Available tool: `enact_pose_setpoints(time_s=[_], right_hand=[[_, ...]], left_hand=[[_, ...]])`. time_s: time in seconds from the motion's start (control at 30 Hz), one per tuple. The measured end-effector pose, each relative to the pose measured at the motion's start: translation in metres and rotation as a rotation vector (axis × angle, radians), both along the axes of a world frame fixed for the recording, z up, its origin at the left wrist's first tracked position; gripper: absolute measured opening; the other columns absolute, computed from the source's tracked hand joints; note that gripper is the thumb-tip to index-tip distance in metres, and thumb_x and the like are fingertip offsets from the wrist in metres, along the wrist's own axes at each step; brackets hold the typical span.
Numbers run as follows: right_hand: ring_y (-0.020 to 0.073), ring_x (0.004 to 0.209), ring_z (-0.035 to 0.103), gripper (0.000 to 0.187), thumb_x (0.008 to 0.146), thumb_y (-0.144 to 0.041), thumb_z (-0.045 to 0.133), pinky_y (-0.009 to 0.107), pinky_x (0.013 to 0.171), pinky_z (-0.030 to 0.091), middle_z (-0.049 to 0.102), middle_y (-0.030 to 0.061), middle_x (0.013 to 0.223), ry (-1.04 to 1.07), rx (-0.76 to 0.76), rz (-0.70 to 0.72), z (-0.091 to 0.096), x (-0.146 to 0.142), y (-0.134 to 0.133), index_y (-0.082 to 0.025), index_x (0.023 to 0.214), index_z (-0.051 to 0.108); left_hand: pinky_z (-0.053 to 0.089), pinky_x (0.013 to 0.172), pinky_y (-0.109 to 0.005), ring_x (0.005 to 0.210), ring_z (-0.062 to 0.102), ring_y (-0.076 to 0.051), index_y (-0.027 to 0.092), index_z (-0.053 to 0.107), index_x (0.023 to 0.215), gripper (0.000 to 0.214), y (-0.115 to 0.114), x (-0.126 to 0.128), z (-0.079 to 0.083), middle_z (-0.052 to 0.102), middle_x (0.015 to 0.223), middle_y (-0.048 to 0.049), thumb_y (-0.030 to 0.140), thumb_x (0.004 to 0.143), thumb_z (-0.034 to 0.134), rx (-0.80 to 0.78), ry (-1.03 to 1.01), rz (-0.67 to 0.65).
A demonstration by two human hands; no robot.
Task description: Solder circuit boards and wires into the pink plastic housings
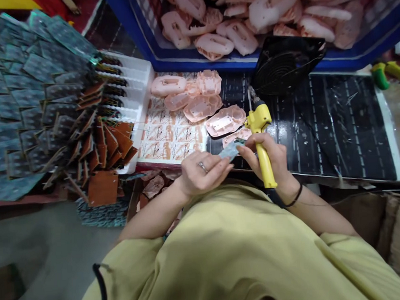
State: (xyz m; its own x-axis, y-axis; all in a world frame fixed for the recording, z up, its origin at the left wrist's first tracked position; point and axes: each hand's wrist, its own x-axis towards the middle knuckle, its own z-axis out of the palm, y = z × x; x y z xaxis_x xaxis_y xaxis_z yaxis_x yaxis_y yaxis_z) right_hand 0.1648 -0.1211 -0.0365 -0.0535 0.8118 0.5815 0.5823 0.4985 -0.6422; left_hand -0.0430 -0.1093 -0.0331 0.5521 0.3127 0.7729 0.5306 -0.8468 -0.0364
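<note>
Board (231, 151) is pinched between thumb and fingertips of left hand (203, 174), just over the near counter (334, 126) edge, close to the body. Right hand (273, 158) is fisted round the iron (260, 134) handle, tip pointing up and away. Its fingertips also touch the board's right edge.

My read: solder work on that board. To do it well:
- hold the board by its edges only
- brace both wrists on the counter edge
- bring the tip straight onto the pad, not across the fingers, since clearance looks slim
- mind the cord (275, 199) under the right wrist

Containers:
- Blue bin (131, 33) at the back, heaped with pink shells (270, 7).
- White tray (140, 82) at left, slotted and crammed with PCBs (51, 94): green ones fanned out, brown ones nearest.
- Loose shells (201, 105) lie on the counter between tray and fan (282, 64), in no container.
</note>
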Motion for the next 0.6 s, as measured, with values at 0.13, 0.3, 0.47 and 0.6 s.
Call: enact_pose_setpoints(time_s=[0.13, 0.3, 0.47, 0.6], right_hand=[[0.0072, 0.052, 0.06, 0.014, 0.094, -0.029, 0.069, 0.017, 0.052, 0.049, 0.066, -0.0069, 0.072, 0.018, -0.021, -0.045, -0.002, 0.005, -0.004, -0.026, 0.091, 0.056], [0.0095, 0.054, 0.061, 0.014, 0.092, -0.03, 0.069, 0.02, 0.053, 0.051, 0.064, -0.0062, 0.07, 0.038, -0.053, -0.114, -0.005, 0.011, -0.011, -0.026, 0.089, 0.055], [0.0092, 0.054, 0.062, 0.013, 0.091, -0.026, 0.07, 0.021, 0.054, 0.053, 0.066, -0.0054, 0.073, 0.083, -0.018, -0.131, -0.009, 0.009, -0.015, -0.026, 0.091, 0.057], [0.0086, 0.055, 0.064, 0.013, 0.091, -0.021, 0.071, 0.019, 0.055, 0.054, 0.067, -0.0053, 0.075, 0.08, 0.054, -0.128, -0.013, 0.008, -0.017, -0.025, 0.093, 0.059]], left_hand=[[0.051, 0.054, -0.03, 0.062, 0.068, -0.017, 0.015, 0.073, 0.102, 0.032, -0.003, 0.004, -0.001, 0.076, 0.079, -0.0066, 0.046, 0.098, 0.066, -0.179, -0.023, -0.115], [0.057, 0.073, -0.032, 0.078, 0.07, -0.019, 0.018, 0.079, 0.092, 0.026, 0.011, -0.002, -0.007, 0.076, 0.083, -0.0074, 0.031, 0.103, 0.059, -0.392, -0.068, 0.094], [0.056, 0.096, -0.045, 0.108, 0.068, -0.027, 0.019, 0.081, 0.113, 0.031, 0.023, 0.012, -0.017, 0.078, 0.118, -0.012, 0.037, 0.104, 0.056, -0.493, 0.014, 0.171], [0.055, 0.104, -0.04, 0.113, 0.072, -0.023, 0.017, 0.082, 0.108, 0.035, 0.028, 0.029, -0.011, 0.079, 0.118, -0.0115, 0.041, 0.106, 0.056, -0.761, -0.283, 0.024]])
